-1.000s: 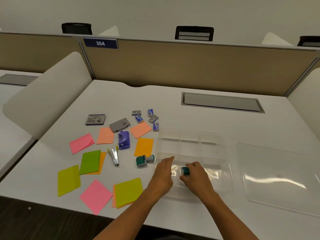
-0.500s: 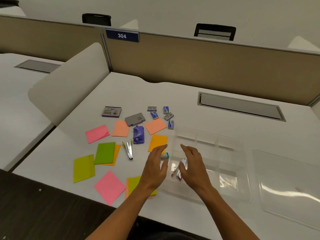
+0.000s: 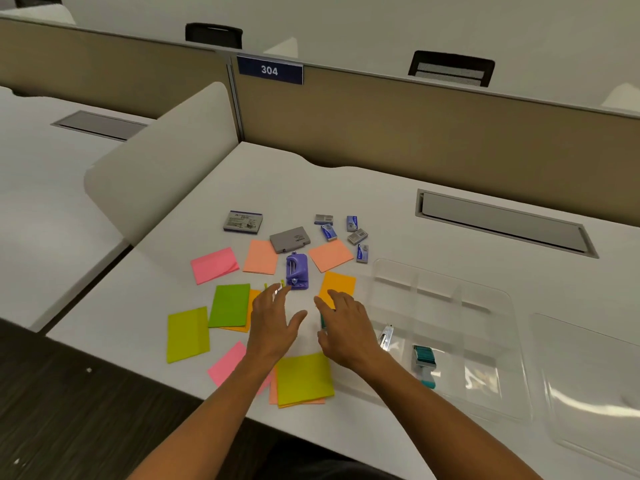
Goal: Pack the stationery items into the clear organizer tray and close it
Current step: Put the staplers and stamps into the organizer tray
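Currently: left hand (image 3: 273, 327), right hand (image 3: 346, 327), both spread, empty, over white table (image 3: 346, 188); clear plastic organizer tray (image 3: 485, 341) beside right hand, lidless. Risk: reaching fingers scatter loose coloured sticky notes (image 3: 304, 379).

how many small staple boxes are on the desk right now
5 small staple boxes, clustered behind the orange notes: far left, far right, middle, right, nearest the tray. None look hidden.

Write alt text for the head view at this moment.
Two open hands, left hand and right hand, hover over a white desk strewn with coloured sticky notes. To the right, a clear organizer tray already holds a teal stamp.
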A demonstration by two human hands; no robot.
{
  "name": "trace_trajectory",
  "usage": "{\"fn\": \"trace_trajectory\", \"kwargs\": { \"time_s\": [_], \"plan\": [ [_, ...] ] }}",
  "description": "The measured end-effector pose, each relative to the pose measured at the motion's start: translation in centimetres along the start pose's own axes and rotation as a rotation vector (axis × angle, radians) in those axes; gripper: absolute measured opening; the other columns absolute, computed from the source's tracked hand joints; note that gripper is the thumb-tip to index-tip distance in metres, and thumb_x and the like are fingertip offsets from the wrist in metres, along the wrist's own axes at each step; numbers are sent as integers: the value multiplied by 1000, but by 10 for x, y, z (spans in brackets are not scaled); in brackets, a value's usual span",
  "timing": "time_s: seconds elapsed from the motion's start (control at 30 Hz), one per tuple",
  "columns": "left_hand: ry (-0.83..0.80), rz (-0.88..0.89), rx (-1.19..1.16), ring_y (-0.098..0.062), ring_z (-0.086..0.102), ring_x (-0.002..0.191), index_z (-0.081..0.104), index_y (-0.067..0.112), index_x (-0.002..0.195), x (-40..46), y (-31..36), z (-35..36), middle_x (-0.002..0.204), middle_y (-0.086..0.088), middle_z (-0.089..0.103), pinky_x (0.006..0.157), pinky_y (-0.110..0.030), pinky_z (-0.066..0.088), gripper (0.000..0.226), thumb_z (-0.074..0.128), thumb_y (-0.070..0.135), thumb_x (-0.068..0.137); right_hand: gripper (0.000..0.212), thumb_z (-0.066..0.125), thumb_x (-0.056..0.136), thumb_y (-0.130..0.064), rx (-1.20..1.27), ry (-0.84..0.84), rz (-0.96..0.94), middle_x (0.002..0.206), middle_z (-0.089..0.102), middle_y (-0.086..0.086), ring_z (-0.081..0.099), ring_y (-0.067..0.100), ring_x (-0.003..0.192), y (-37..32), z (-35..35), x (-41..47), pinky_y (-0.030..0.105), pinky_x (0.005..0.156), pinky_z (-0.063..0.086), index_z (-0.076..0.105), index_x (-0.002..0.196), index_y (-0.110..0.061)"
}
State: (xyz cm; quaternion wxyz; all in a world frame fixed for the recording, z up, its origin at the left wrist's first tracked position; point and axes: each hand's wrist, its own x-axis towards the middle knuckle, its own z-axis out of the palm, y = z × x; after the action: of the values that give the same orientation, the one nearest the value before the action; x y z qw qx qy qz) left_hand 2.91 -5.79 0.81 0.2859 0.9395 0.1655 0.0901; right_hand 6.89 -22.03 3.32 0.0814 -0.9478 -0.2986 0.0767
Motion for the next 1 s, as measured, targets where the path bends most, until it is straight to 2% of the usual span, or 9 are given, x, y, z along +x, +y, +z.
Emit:
{"fn": "trace_trajectory", "kwargs": {
  "time_s": [0.13, 0.23, 0.3, 0.4, 0.5, 0.63, 0.73, 0.83, 1.0],
  "plan": [
    [-158, -4, 244, -30, 10, 147, 14, 22, 152, 8, -12, 1, 160, -8, 12, 120, -44, 12, 84, 46, 64, 88, 73, 61, 89, -37, -97, -117, 39, 158, 21, 16, 27, 38, 141, -5, 5, 10, 53, 114, 24, 24, 150, -20],
    [-248, -31, 337, -35, 5, 147, 3, 29, 153, 12, -16, 2, 162, -6, 3, 117, -48, 17, 85, 42, 67, 88, 77, 65, 87, -26, -150, -155, 63, 151, 31, 18, 39, 40, 131, -8, 5, 13, 53, 108, 32, 22, 150, -15],
    [-245, -34, 366, -35, 10, 145, 10, 29, 152, 14, -16, 1, 161, -4, 8, 113, -48, 25, 81, 45, 64, 88, 73, 63, 88, -16, -177, -147, 67, 141, 43, 19, 46, 39, 121, -9, 5, 13, 49, 100, 39, 23, 149, -11],
    [-221, -16, 409, -31, 16, 144, 27, 28, 148, 18, -15, -1, 159, -2, 18, 110, -46, 31, 71, 52, 56, 88, 48, 57, 90, -7, -212, -135, 53, 126, 52, 18, 50, 36, 111, -10, 3, 13, 44, 90, 43, 41, 136, -6],
    [-206, -11, 385, -28, 28, 140, 39, 25, 143, 19, -15, -1, 155, -4, 28, 108, -43, 34, 61, 57, 48, 89, 31, 57, 89, -3, -224, -154, 25, 118, 53, 17, 51, 35, 106, -12, 2, 11, 42, 86, 43, 53, 120, -4],
    [-187, -9, 289, -28, 46, 120, 57, 16, 127, 18, -16, 3, 144, -9, 42, 99, -36, 40, 40, 59, 31, 91, 25, 57, 91, -3, -219, -143, 16, 114, 55, 17, 53, 34, 102, -17, 6, 4, 39, 79, 44, 54, 116, -3],
    [-145, 16, 180, -29, 52, 112, 62, 9, 118, 17, -17, 2, 130, -11, 54, 95, -34, 41, 30, 59, 10, 88, 23, 56, 94, -8, -201, -138, 0, 114, 55, 17, 53, 33, 101, -17, 6, 0, 39, 79, 45, 54, 116, -4],
    [-94, 22, 93, -31, 55, 111, 63, 2, 114, 14, -20, 2, 121, -16, 59, 94, -34, 42, 35, 52, -9, 83, 27, 54, 96, -14, -149, -118, -31, 119, 54, 16, 51, 31, 104, -17, 4, -4, 40, 81, 46, 50, 122, -8],
    [29, -19, -53, -29, 53, 116, 61, 4, 118, 3, -13, -4, 128, -13, 53, 97, -34, 46, 43, 52, -14, 80, 52, 58, 95, -26, -6, -32, -36, 133, 49, 11, 49, 29, 114, -15, -11, -15, 40, 87, 50, 38, 142, -14]
  ]
}}
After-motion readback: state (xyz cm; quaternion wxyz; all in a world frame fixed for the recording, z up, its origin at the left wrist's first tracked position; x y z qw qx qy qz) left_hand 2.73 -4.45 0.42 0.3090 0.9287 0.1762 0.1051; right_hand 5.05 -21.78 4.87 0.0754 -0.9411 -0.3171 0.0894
